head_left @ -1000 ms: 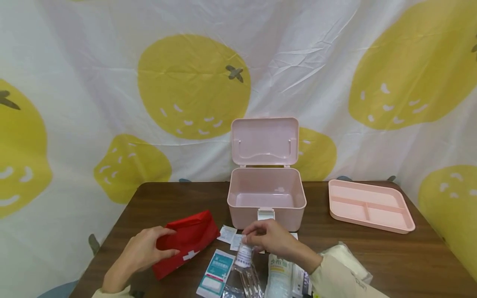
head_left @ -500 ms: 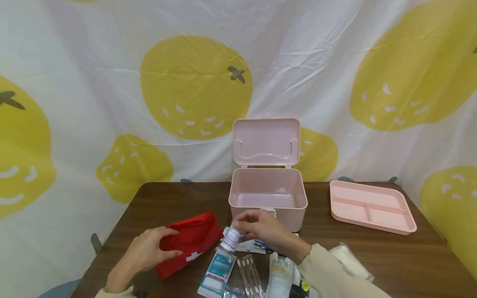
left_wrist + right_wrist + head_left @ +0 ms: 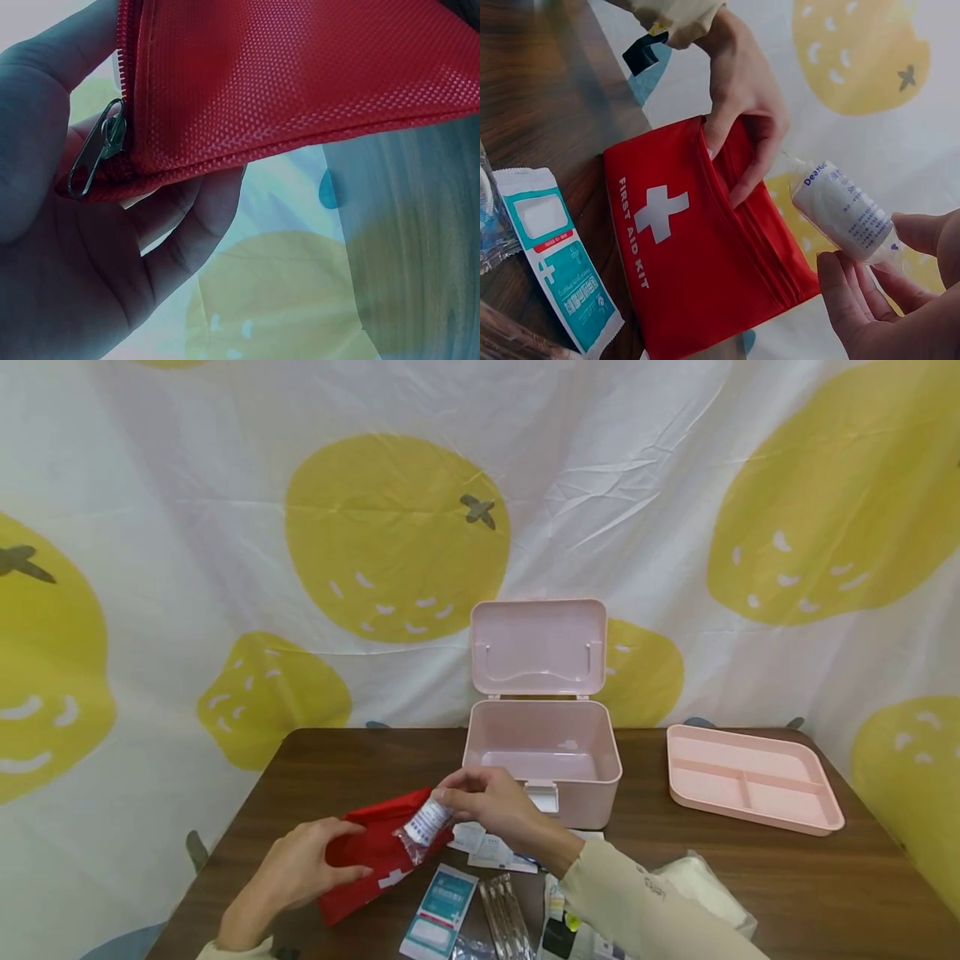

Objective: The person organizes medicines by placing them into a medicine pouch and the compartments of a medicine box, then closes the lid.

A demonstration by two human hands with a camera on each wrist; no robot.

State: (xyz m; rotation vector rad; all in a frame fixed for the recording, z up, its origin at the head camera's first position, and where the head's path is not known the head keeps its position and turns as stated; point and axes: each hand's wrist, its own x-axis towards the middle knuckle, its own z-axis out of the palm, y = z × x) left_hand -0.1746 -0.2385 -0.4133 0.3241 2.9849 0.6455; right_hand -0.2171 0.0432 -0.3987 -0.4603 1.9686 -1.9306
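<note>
My left hand (image 3: 296,864) holds a red first aid pouch (image 3: 679,247) at its zippered end, thumb and fingers at the parted mouth. A metal zipper pull (image 3: 97,146) shows by the palm in the left wrist view. My right hand (image 3: 495,806) pinches one end of a rolled bandage (image 3: 844,210), white with blue print, in a clear wrapper. In the head view the bandage tilts down over the pouch's opening; in the right wrist view it hovers just beside the mouth. The inside of the pouch is mostly hidden.
Behind stands a pink box (image 3: 540,802) with its lid raised. A divided pink tray (image 3: 753,777) lies at the right. Nearer are a teal-and-white packet (image 3: 440,910), wrapped swabs (image 3: 506,914), white sachets (image 3: 498,853) and a wrapped white pack (image 3: 708,889).
My right hand has carried the bandage leftward and slightly up, from above the packets to the pouch's mouth. My left hand keeps its hold on the pouch.
</note>
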